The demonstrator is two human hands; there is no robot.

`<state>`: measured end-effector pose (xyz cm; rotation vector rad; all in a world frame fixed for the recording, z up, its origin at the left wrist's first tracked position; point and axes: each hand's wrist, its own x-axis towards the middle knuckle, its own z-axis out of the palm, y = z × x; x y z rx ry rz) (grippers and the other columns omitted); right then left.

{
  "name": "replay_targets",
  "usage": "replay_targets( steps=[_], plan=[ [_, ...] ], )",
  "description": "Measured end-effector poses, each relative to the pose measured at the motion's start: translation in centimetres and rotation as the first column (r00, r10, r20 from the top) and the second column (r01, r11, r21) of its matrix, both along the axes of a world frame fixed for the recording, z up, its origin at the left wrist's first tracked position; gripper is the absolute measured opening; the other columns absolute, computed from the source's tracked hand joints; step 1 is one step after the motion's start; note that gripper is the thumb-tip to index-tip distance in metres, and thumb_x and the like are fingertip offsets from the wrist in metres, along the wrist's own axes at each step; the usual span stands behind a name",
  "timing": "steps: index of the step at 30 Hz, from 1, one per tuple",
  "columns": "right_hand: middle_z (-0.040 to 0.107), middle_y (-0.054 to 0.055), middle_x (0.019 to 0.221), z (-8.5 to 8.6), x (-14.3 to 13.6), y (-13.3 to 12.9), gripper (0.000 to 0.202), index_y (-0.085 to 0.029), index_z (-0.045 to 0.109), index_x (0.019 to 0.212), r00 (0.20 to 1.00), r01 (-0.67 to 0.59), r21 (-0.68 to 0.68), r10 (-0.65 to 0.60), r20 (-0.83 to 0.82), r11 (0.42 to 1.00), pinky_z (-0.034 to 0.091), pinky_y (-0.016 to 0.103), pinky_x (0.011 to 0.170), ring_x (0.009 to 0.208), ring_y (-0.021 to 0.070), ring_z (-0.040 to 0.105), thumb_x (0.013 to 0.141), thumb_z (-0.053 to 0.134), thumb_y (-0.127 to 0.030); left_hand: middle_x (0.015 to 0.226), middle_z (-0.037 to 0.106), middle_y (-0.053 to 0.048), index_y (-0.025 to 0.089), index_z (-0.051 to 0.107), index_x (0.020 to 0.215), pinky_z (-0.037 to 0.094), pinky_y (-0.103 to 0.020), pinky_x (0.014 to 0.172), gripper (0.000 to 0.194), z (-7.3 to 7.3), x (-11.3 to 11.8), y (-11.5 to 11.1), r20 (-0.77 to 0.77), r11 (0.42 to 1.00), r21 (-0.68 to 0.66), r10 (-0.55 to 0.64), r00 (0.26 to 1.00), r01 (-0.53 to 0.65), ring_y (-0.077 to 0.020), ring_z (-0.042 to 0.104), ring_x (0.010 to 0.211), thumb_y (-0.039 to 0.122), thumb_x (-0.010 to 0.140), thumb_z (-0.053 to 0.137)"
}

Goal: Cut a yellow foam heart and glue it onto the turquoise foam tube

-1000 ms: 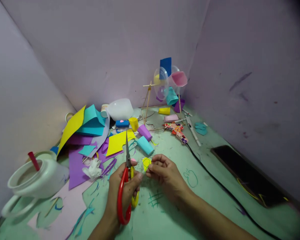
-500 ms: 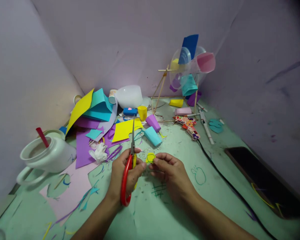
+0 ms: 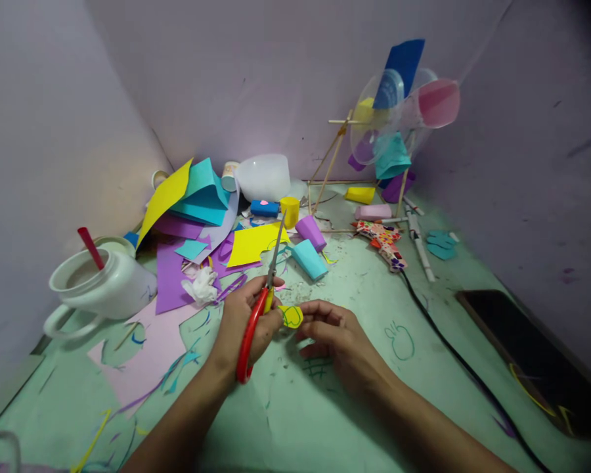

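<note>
My left hand [image 3: 249, 325] is closed round red-handled scissors [image 3: 250, 335], their blades pointing up and away from me. Its thumb and fingers also pinch the left edge of a small yellow paper piece [image 3: 291, 317], which bears a rounded outline in green. At the right edge of that piece is my right hand [image 3: 337, 332], its fingers parted and the tips close to the paper; whether they touch it is hard to tell. Beyond the hands lies a yellow sheet [image 3: 251, 244] with a curved cut-out, beside a light-blue paper cup shape [image 3: 309, 259].
On the left stand a white jug [image 3: 103, 282] and coloured sheets [image 3: 165, 197]; pink paper [image 3: 152, 355] and scraps lie nearer. A stick-framed wheel [image 3: 379, 121] with coloured cups stands at back right. A patterned glue gun [image 3: 381, 243], its black cord [image 3: 440, 341] and a phone [image 3: 522, 355] lie right.
The yellow piece has passed from my right fingers to my left thumb and fingers, and it has turned a little. My right fingers have loosened. The whole view has shifted slightly.
</note>
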<state>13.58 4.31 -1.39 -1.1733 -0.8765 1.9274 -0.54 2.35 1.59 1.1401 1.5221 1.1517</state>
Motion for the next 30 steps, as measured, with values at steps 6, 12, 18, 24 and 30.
replay_targets(
  steps=[6, 12, 18, 24, 30],
  plan=[
    [0.061, 0.001, 0.059, 0.1, 0.2, 0.1, 0.020, -0.015, 0.067, 0.073, 0.999, -0.024, 0.005, 0.024, -0.023, 1.000, 0.047, 0.024, 0.046, 0.053, 0.0124, 0.054, 0.053, 0.069, -0.020, 0.062, 0.054, 0.005, 0.016, 0.060, 0.093, 0.038, -0.017, 0.047, 0.030, 0.0, -0.2, 0.2, -0.099, 0.999, 0.040, -0.015, 0.995, 0.019, -0.0087, 0.049, 0.052, 0.012, 0.063, 0.056],
    [0.059, -0.001, 0.056, -0.1, -0.1, -0.1, 0.020, -0.015, 0.066, 0.071, 0.996, -0.073, 0.063, 0.070, 0.049, 0.995, 0.046, 0.023, 0.043, 0.051, 0.0119, 0.054, 0.055, 0.073, -0.026, 0.061, 0.054, 0.005, 0.014, 0.059, 0.098, 0.041, -0.018, 0.050, 0.033, -0.2, 0.0, 0.0, -0.156, 0.996, 0.056, -0.058, 0.986, 0.068, -0.0094, 0.051, 0.053, 0.014, 0.065, 0.056],
    [0.059, -0.002, 0.054, 0.0, 0.1, 0.6, 0.024, -0.015, 0.063, 0.065, 0.984, 0.166, 0.019, -0.164, -0.066, 0.986, 0.048, 0.022, 0.045, 0.047, 0.0095, 0.053, 0.053, 0.079, -0.028, 0.060, 0.052, 0.006, 0.018, 0.054, 0.100, 0.040, -0.019, 0.048, 0.024, -0.5, -0.3, -0.4, -0.326, 0.987, 0.091, -0.098, 0.940, 0.134, -0.0089, 0.049, 0.049, 0.031, 0.081, 0.052],
    [0.059, -0.003, 0.060, 0.8, 1.1, 1.9, 0.022, -0.016, 0.066, 0.065, 0.931, 0.335, 0.039, -0.324, -0.165, 0.942, 0.047, 0.020, 0.046, 0.050, 0.0079, 0.053, 0.053, 0.081, -0.026, 0.087, 0.065, -0.002, 0.023, 0.048, 0.119, 0.050, -0.026, 0.063, 0.037, -1.7, -0.8, -1.4, -0.561, 0.958, 0.098, -0.170, 0.810, 0.268, -0.0162, 0.062, 0.072, 0.025, 0.083, 0.041],
    [0.055, -0.005, 0.055, 1.4, 1.7, 2.2, 0.020, -0.017, 0.068, 0.068, 0.919, 0.361, 0.100, -0.336, -0.205, 0.927, 0.041, 0.018, 0.044, 0.044, 0.0058, 0.048, 0.055, 0.080, -0.027, 0.106, 0.063, -0.009, 0.023, 0.044, 0.127, 0.051, -0.041, 0.079, 0.052, -4.6, -1.6, -1.0, -0.668, 0.953, 0.131, -0.118, 0.734, 0.272, -0.0282, 0.058, 0.098, 0.021, 0.075, 0.042]
  ],
)
